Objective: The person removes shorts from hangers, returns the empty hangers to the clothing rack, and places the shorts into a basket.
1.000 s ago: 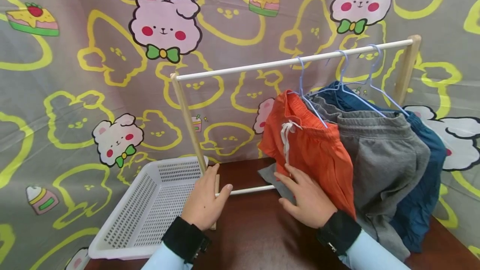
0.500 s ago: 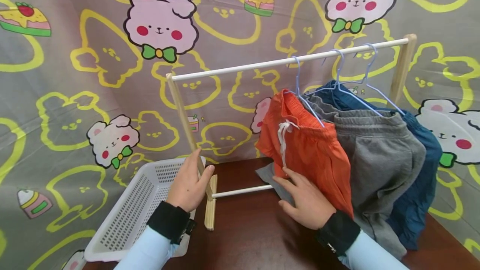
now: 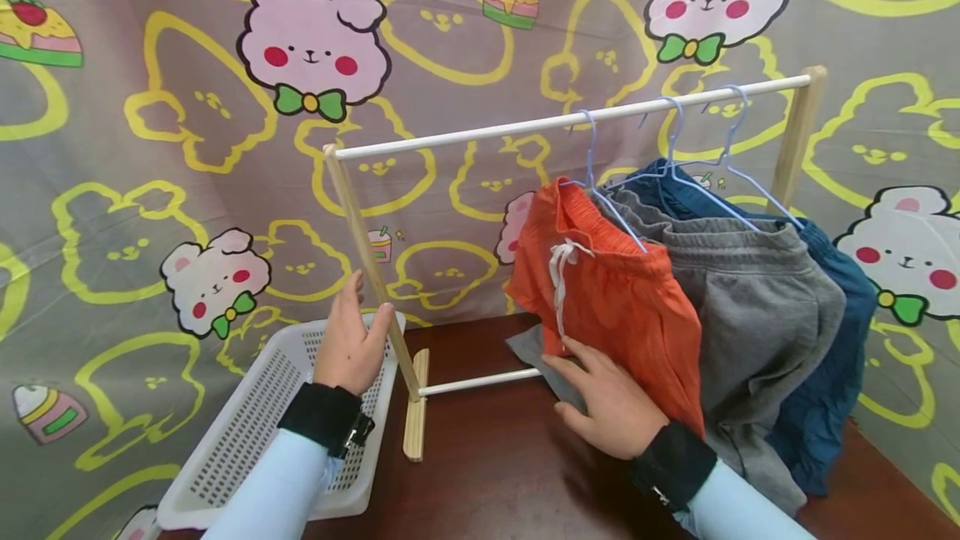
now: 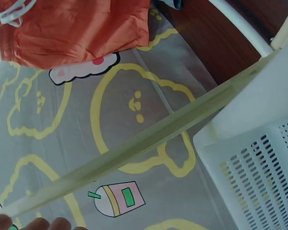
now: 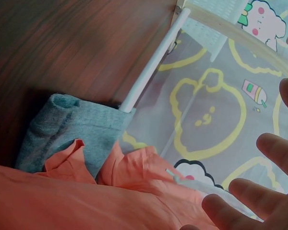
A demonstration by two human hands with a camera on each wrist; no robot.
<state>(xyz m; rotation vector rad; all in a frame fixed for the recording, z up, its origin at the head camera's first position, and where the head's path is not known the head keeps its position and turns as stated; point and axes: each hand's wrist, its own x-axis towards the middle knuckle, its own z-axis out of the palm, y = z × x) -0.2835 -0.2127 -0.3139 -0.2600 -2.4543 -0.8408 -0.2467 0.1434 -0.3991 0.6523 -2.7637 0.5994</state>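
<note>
My left hand (image 3: 349,347) hovers over the white plastic basket (image 3: 225,440), fingers extended and holding nothing, just left of the rack's wooden post (image 3: 367,261). Its fingertips (image 4: 57,224) show at the bottom of the left wrist view. My right hand (image 3: 611,402) is spread in front of the orange shorts (image 3: 622,298), fingertips close to their white drawstring (image 3: 558,282). Behind these hang grey shorts (image 3: 750,298) and dark blue shorts (image 3: 843,340). All three are on lilac hangers (image 3: 590,148) along the white top rod (image 3: 465,137).
A lower white rod (image 3: 480,382) joins the rack's sides near the dark red-brown table (image 3: 480,473). The rack's wooden foot (image 3: 415,423) lies beside the basket. Behind everything hangs a patterned curtain (image 3: 442,48). The right wooden post (image 3: 797,140) stands beyond the shorts.
My left hand has moved left and up, from in front of the rack's left post to over the basket. My right hand stays by the orange shorts. The view has shifted slightly right.
</note>
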